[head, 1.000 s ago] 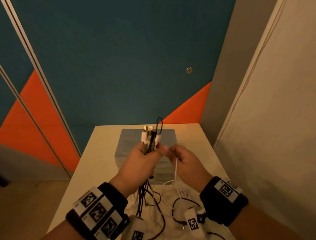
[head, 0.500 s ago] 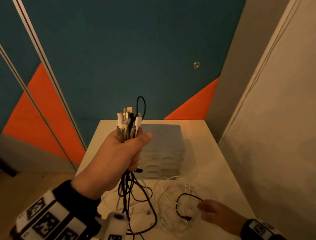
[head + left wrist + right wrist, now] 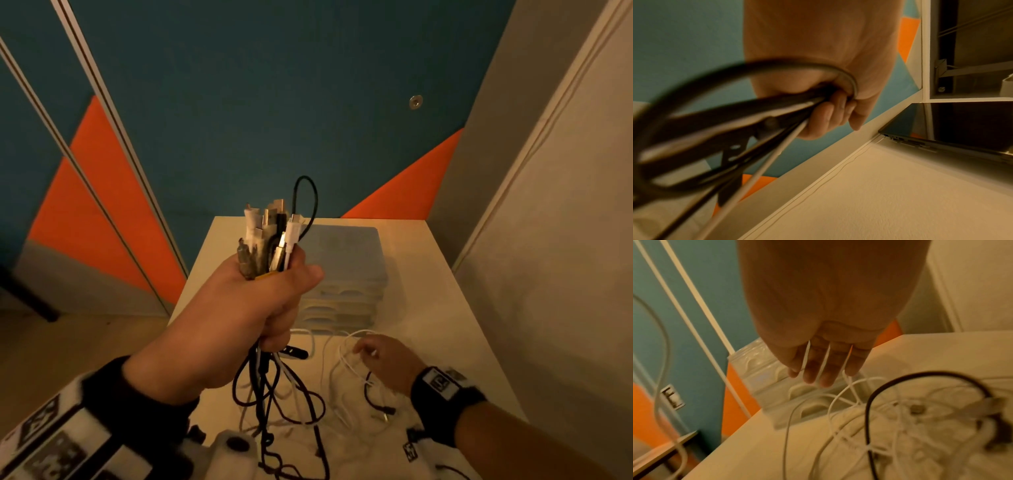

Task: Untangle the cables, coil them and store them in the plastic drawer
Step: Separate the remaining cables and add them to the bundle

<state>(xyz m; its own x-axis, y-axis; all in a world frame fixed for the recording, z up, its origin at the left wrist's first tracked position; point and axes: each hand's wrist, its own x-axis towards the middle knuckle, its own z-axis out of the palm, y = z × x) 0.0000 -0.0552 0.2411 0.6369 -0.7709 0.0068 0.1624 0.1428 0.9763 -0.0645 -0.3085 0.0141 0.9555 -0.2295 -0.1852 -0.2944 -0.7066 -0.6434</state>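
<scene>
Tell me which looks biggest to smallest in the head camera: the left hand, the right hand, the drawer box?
1. Left hand, holding the cable bunch; it is nearest the camera, so it looks extra big.
2. Drawer box.
3. Right hand, on the white cable.

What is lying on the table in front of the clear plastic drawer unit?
Loose white cables and a thin black cable lie tangled on the pale table. The right hand and the bundle hanging from the left hand cover part of the tangle.
</scene>
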